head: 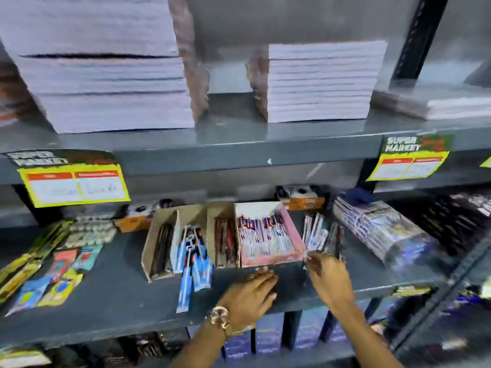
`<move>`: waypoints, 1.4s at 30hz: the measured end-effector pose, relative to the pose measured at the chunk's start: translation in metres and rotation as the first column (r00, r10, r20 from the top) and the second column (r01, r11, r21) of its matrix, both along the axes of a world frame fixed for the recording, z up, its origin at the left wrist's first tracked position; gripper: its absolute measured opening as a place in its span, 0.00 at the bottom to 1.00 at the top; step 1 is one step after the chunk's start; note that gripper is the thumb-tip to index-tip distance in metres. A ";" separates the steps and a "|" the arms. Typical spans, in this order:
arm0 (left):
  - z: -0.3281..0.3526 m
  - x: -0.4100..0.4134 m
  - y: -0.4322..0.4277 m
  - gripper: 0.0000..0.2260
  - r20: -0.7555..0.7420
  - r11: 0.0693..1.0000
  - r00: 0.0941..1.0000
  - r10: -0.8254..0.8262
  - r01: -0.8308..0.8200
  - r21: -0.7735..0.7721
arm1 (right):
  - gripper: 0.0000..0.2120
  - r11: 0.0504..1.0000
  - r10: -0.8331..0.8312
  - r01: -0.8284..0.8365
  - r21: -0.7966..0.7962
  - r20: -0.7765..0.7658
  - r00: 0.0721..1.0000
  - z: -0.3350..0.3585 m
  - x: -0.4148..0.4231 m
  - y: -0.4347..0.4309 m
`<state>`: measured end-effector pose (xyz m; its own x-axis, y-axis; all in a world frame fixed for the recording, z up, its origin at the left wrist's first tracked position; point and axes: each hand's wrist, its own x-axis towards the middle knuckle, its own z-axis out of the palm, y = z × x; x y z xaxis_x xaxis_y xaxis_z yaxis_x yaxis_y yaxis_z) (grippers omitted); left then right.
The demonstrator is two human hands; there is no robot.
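Observation:
A pink open box [293, 229] full of pen packets sits on the grey middle shelf [114, 285]. Just right of it stand loose pen packets [317, 232], white and dark ones leaning together. My right hand [330, 278] reaches to their near ends and its fingertips pinch the packets; blur hides the exact grip. My left hand [252, 290], with a gold watch on the wrist, lies flat on the shelf in front of the pink box, its fingertips at the box's front edge.
Brown cardboard boxes [159, 243] of pens and blue packets [196, 261] stand left of the pink box. Carded stationery [53, 269] lies far left, wrapped bundles [377, 229] right. Notebook stacks [318, 81] fill the upper shelf, with yellow price tags [74, 181] on its edge. Purple boxes [268, 335] sit below.

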<state>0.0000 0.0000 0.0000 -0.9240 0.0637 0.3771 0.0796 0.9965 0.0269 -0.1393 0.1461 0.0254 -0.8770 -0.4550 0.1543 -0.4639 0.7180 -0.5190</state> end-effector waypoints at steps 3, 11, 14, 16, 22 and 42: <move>-0.022 -0.009 0.000 0.20 0.147 0.981 0.987 0.060 -0.086 0.175 | 0.11 0.985 -0.170 0.168 0.037 0.093 0.981 -0.004 -0.014 -0.009; -0.043 -0.016 -0.010 0.20 0.096 0.968 0.995 0.041 -0.063 0.241 | 0.18 0.938 -0.335 0.300 0.173 0.241 0.911 -0.001 -0.031 -0.026; -0.046 -0.016 -0.011 0.17 0.003 0.979 1.000 0.022 -0.022 0.203 | 0.16 0.926 -0.359 0.314 0.209 0.232 0.904 0.002 -0.038 -0.029; -0.045 -0.018 -0.010 0.16 -0.017 0.973 1.000 0.015 -0.010 0.233 | 0.15 0.921 -0.365 0.316 0.228 0.222 0.904 0.004 -0.044 -0.031; -0.049 -0.017 -0.010 0.17 -0.022 0.964 0.999 0.037 -0.030 0.264 | 0.09 0.924 -0.376 0.378 0.061 0.328 0.867 0.013 -0.040 -0.011; 0.022 -0.022 -0.008 0.16 0.252 -0.483 0.960 0.119 -0.166 0.860 | 0.04 0.905 0.235 0.177 -0.387 0.801 0.550 0.008 0.066 0.018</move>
